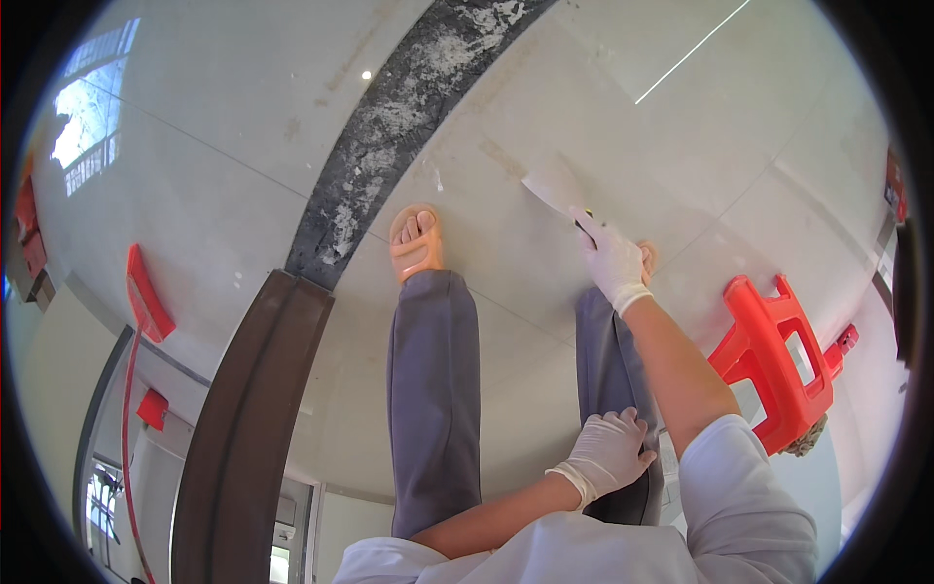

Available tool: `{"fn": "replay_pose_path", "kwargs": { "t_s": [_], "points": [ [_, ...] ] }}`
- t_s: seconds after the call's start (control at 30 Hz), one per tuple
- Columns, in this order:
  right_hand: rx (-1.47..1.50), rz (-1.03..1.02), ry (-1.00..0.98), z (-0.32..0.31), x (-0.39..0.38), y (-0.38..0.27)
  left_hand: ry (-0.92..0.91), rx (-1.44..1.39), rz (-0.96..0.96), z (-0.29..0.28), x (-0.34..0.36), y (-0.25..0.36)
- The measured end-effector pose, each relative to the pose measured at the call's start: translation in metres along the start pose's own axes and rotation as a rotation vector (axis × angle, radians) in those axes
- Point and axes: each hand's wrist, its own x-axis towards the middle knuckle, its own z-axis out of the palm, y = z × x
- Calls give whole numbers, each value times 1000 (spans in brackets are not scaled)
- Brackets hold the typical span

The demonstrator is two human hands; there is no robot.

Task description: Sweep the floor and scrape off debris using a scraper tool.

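Note:
My right hand (615,263), in a thin white glove, is closed around the dark handle of a putty knife (551,190). Its broad pale blade points forward and left, over or against the glossy floor tiles (525,243); contact is hard to judge. My left hand (608,456), gloved too, rests on my right trouser leg near the knee. Nothing shows in it; its fingers are loosely bent, with the thumb apart. Faint brownish marks (504,161) lie on the tiles ahead of the blade.
A dark strip (375,146) with whitish residue crosses the floor, meeting a brown frame (258,419) at left. Beside my right leg is a red plastic stool (778,360). A red broom (146,297) lies at far left. My left foot wears an orange slipper (416,255).

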Motion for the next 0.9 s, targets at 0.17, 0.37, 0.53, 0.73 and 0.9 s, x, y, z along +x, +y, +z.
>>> {"fn": "replay_pose_path", "kwargs": {
  "t_s": [0.17, 0.37, 0.53, 0.73, 0.9],
  "points": [
    [-17, 74, 44, 11, -33, 42, 0, -15, 5, 0, 1, 5],
    [117, -12, 108, -5, -3, -2, -159, -12, -18, -13, 4, 7],
    [94, 91, 30, 9, -17, 9, -37, -26, 22, -2, 0, 6],
    [128, -26, 124, 7, 0, -2, -148, 19, -16, -15, 1, 4],
    [156, 37, 92, 14, -11, -10, 57, -15, 60, 14, -4, 3]
  ]
}}
